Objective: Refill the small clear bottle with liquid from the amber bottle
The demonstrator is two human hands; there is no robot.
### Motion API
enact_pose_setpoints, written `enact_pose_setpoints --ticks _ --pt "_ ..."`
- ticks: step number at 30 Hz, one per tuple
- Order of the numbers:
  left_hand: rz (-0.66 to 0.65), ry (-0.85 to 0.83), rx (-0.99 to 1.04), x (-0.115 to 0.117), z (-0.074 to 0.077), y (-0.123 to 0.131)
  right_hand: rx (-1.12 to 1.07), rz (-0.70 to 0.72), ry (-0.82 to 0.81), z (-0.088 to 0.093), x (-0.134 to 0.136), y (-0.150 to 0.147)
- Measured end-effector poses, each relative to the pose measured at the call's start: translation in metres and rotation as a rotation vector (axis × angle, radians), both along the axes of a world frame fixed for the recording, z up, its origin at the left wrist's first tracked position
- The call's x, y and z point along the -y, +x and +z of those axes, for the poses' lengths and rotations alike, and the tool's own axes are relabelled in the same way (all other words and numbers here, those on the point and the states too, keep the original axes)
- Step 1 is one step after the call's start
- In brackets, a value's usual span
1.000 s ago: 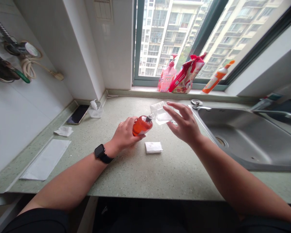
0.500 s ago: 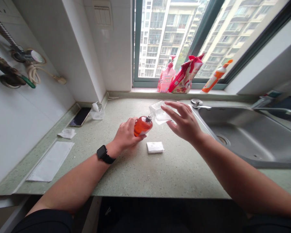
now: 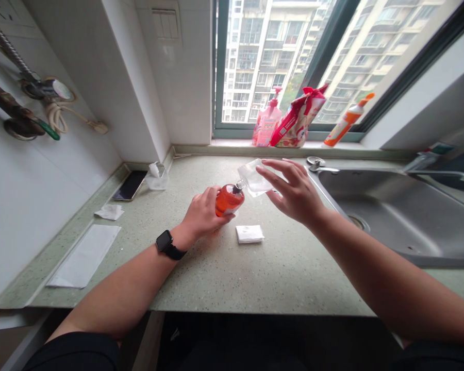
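Observation:
My left hand (image 3: 205, 212) is wrapped round a bottle of orange-red liquid (image 3: 229, 201), which leans to the right. In my right hand (image 3: 294, 189) is a clear plastic container (image 3: 253, 178), tilted, with fingers and thumb spread along its right side. A clear threaded neck (image 3: 240, 184) shows where bottle and container meet; I cannot tell which one it belongs to. Just below them a folded white tissue (image 3: 249, 234) lies on the counter.
A steel sink (image 3: 390, 216) is at the right. Along the left lie a phone (image 3: 130, 185), a small clear tub (image 3: 156, 180), a crumpled tissue (image 3: 109, 212) and a white sheet (image 3: 85, 256). On the windowsill stand a pink pump bottle (image 3: 266, 125), a red bag (image 3: 298, 121) and an orange bottle (image 3: 342, 127).
The whole view has shifted slightly. Both hands keep their hold, and the bottle and the clear container stay mouth to mouth.

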State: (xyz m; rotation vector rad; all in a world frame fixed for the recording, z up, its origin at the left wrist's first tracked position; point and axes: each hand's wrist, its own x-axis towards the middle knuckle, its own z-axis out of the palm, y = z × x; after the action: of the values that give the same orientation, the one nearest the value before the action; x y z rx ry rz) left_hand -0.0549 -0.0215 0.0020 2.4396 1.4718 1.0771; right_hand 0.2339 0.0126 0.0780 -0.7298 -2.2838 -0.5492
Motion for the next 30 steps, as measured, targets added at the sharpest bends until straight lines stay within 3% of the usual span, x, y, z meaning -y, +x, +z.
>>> enact_pose_setpoints --ticks 30 --pt "0.015 -0.023 -0.015 0.0017 0.0026 -0.0005 0.037 0.007 0.035 0.0082 0.0013 -0.0071"
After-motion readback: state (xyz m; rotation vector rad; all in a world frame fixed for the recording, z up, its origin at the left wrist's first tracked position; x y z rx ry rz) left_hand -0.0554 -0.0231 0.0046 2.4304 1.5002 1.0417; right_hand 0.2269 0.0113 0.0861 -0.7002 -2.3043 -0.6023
